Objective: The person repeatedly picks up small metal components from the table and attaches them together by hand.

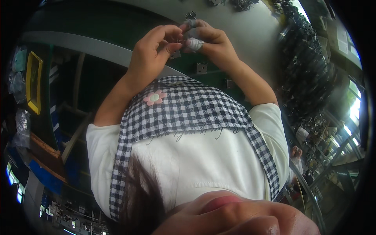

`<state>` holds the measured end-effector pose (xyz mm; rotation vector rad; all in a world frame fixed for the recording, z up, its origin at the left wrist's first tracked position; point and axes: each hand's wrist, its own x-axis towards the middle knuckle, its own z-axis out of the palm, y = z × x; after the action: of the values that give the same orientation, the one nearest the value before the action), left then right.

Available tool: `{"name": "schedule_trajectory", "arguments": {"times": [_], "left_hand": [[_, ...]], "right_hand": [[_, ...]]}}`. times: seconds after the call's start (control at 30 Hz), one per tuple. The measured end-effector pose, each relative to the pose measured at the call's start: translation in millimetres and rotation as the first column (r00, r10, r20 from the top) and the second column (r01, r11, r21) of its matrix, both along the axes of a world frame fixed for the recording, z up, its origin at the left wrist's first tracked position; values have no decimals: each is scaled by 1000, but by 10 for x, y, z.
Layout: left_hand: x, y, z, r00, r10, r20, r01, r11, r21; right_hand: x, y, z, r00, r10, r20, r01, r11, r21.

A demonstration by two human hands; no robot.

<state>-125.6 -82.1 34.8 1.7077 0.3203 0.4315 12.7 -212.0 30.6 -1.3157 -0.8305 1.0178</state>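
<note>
My left hand (150, 49) and my right hand (213, 41) meet over the green work surface, fingers pinched together. Whatever they hold between the fingertips is too small and covered to make out. Pale wraps cover the thumb and a finger of my right hand. Just below my left thumb a small grey metal piece (175, 55) shows in part. Another small metal piece (190, 15) appears beyond my right fingertips; whether it is touched I cannot tell. Nearer my body lie a square metal bracket (201, 68) with holes and a similar metal part (230, 83).
A large heap of dark metal parts (303, 62) rises on the right, with smaller clusters (244, 4) at the far side. Another person's hand (296, 152) shows at the lower right. To the left are a yellow frame (34, 83) and clear plastic bags (21, 127).
</note>
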Motion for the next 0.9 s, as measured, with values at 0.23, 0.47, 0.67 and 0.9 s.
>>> {"name": "schedule_trajectory", "arguments": {"times": [0.23,0.47,0.67,0.9], "left_hand": [[79,118,-123,970,-219,105,129,830,542],[860,493,-304,976,217,10,-191,832,520],[872,560,-405,966,234,-108,-40,549,835],[260,350,-446,993,108,-51,-91,958,272]], "right_hand": [[2,-104,37,901,-72,-428,-81,941,-328],[39,-161,5,869,-249,-427,123,946,-301],[-9,-61,158,864,-221,-453,141,969,-205],[179,-6,81,985,-146,-91,127,974,-188]]}}
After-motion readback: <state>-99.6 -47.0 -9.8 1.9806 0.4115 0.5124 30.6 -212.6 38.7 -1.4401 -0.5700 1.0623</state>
